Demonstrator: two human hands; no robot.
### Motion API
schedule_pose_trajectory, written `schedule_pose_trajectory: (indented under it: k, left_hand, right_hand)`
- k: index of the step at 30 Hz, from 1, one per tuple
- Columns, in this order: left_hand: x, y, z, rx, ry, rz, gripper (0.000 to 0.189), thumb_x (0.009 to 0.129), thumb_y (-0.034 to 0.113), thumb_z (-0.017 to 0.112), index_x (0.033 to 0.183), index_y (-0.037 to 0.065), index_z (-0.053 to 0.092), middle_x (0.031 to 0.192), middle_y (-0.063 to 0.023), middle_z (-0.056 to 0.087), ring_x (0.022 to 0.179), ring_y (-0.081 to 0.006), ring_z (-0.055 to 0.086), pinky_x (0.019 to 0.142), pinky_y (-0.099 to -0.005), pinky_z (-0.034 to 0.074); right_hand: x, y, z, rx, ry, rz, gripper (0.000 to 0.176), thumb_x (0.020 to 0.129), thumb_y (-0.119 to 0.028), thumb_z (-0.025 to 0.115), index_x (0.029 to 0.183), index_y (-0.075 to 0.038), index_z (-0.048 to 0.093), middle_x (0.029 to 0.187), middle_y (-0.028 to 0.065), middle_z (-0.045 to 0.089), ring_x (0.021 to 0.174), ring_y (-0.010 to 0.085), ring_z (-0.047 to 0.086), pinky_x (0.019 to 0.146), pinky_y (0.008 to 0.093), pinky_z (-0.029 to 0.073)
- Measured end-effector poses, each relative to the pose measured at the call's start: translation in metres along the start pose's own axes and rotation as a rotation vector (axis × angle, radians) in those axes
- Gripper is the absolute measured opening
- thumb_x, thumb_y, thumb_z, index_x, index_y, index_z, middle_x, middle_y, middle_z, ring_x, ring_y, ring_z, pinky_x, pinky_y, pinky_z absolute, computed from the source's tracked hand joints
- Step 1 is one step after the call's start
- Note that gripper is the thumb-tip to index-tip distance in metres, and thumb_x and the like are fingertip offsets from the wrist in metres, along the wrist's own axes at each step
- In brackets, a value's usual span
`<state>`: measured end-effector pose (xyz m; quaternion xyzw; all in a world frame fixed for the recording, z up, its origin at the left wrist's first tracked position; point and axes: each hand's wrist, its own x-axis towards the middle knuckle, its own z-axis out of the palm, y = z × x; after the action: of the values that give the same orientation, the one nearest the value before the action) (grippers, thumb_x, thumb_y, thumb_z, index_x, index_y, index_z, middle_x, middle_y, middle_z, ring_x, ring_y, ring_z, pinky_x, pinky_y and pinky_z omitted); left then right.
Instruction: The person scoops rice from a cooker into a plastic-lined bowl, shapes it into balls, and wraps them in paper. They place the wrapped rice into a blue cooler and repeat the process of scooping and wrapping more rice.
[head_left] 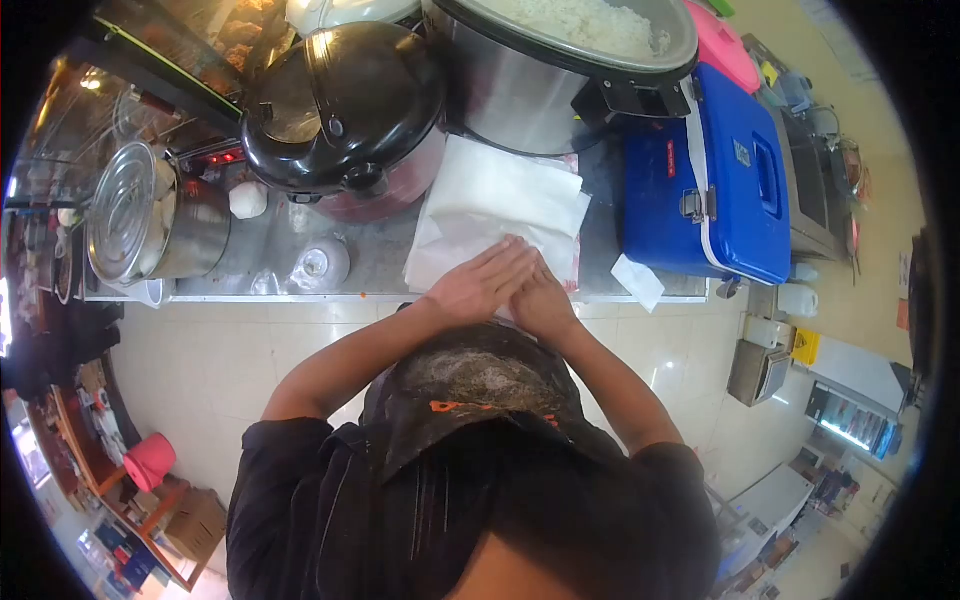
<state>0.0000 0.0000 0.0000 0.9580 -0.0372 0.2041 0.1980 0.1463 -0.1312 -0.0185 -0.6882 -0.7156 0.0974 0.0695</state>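
A stack of white paper sheets lies on the metal counter, in front of the large rice cooker. My left hand rests over the near edge of the sheets, its fingers stretched out and close together. Against it lies my right hand, fingers extended toward the left hand and partly covered by it. Both hands touch at the fingers, on the paper. A bit of white shows below them, between the wrists. Whether a sheet is caught between the palms is hidden.
A big rice cooker full of white rice stands behind the paper, with a black-lidded cooker to its left. A steel pot is farther left. On the right are a blue cooler box and a loose white paper piece.
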Motion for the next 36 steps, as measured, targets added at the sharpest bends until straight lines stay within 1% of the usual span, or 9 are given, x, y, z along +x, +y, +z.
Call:
schedule_pose_trajectory:
  k: [5, 14, 18, 23, 26, 28, 30, 33, 36]
  left_hand:
    - [-0.010, -0.014, 0.013, 0.266, -0.002, -0.162, 0.045, 0.082, 0.013, 0.059, 0.119, -0.013, 0.054, 0.125, -0.0251, 0.058, 0.120, -0.0336, 0.054, 0.106, -0.0447, 0.042]
    - [-0.040, -0.032, 0.044, -0.217, 0.243, -0.610, 0.030, 0.081, 0.000, 0.063, 0.109, 0.004, 0.053, 0.103, -0.0169, 0.066, 0.101, -0.0358, 0.061, 0.086, -0.0430, 0.051]
    - [-0.028, -0.045, 0.036, -0.221, 0.139, -0.668, 0.025, 0.079, -0.002, 0.063, 0.100, 0.005, 0.051, 0.092, -0.0158, 0.065, 0.094, -0.0357, 0.062, 0.077, -0.0446, 0.053]
    - [0.018, -0.049, 0.016, -0.028, -0.274, -0.918, 0.028, 0.076, 0.004, 0.065, 0.102, 0.008, 0.054, 0.090, -0.0161, 0.064, 0.092, -0.0338, 0.063, 0.076, -0.0436, 0.052]
    - [0.034, -0.050, 0.005, 0.352, -0.009, -0.607, 0.029, 0.073, 0.010, 0.067, 0.100, 0.006, 0.059, 0.092, -0.0168, 0.065, 0.092, -0.0331, 0.064, 0.078, -0.0439, 0.053]
    - [0.038, -0.076, 0.022, 0.242, -0.178, -0.505, 0.028, 0.070, 0.010, 0.068, 0.097, 0.005, 0.063, 0.094, -0.0174, 0.065, 0.092, -0.0335, 0.064, 0.079, -0.0445, 0.053]
    - [0.026, -0.097, 0.038, 0.076, -0.325, -0.550, 0.026, 0.068, 0.010, 0.069, 0.092, 0.004, 0.065, 0.096, -0.0179, 0.065, 0.092, -0.0340, 0.065, 0.080, -0.0453, 0.053]
    - [-0.007, -0.132, 0.116, -0.033, -0.230, -0.602, 0.021, 0.063, 0.012, 0.072, 0.083, 0.005, 0.068, 0.098, -0.0165, 0.065, 0.094, -0.0324, 0.064, 0.083, -0.0455, 0.053]
    - [-0.019, -0.097, 0.067, -0.023, -0.088, -0.505, 0.015, 0.074, 0.017, 0.066, 0.085, 0.007, 0.069, 0.100, -0.0117, 0.060, 0.097, -0.0293, 0.060, 0.079, -0.0417, 0.055]
  right_hand:
    - [-0.014, 0.009, 0.016, -0.047, 0.161, -0.010, 0.054, 0.090, -0.003, 0.053, 0.138, 0.016, 0.034, 0.139, 0.0331, 0.044, 0.134, 0.0397, 0.042, 0.109, 0.0427, 0.040]
    - [-0.015, 0.017, 0.067, 0.496, 0.400, 0.459, 0.042, 0.080, 0.013, 0.050, 0.120, 0.000, 0.047, 0.112, 0.0262, 0.062, 0.102, 0.0417, 0.062, 0.086, 0.0446, 0.051]
    - [0.000, 0.036, 0.036, 0.397, 0.333, 0.332, 0.043, 0.074, 0.015, 0.054, 0.111, -0.005, 0.044, 0.094, 0.0168, 0.070, 0.093, 0.0367, 0.067, 0.078, 0.0430, 0.051]
    - [0.042, 0.048, -0.004, 0.596, 0.147, 0.581, 0.042, 0.070, 0.011, 0.063, 0.108, -0.004, 0.051, 0.097, 0.0187, 0.068, 0.093, 0.0351, 0.066, 0.080, 0.0422, 0.051]
    - [0.056, 0.052, 0.009, 0.162, 0.270, 0.459, 0.033, 0.068, 0.004, 0.067, 0.100, -0.003, 0.059, 0.098, 0.0193, 0.066, 0.091, 0.0350, 0.065, 0.081, 0.0426, 0.052]
    - [0.063, 0.046, -0.001, -0.123, 0.214, 0.416, 0.026, 0.068, -0.001, 0.068, 0.094, -0.003, 0.063, 0.097, 0.0194, 0.065, 0.089, 0.0354, 0.064, 0.081, 0.0439, 0.052]
    - [0.073, 0.074, 0.018, -0.083, -0.240, 0.406, 0.026, 0.066, -0.006, 0.069, 0.091, -0.001, 0.063, 0.097, 0.0203, 0.063, 0.089, 0.0364, 0.063, 0.081, 0.0469, 0.051]
    - [0.043, 0.091, 0.047, 0.149, 0.297, 0.260, 0.036, 0.064, -0.009, 0.076, 0.097, 0.000, 0.064, 0.088, 0.0191, 0.065, 0.087, 0.0383, 0.062, 0.079, 0.0467, 0.050]
    - [0.033, 0.072, 0.045, 0.262, 0.383, 0.353, 0.019, 0.068, -0.008, 0.074, 0.076, 0.002, 0.060, 0.075, 0.0183, 0.060, 0.071, 0.0360, 0.059, 0.065, 0.0445, 0.046]
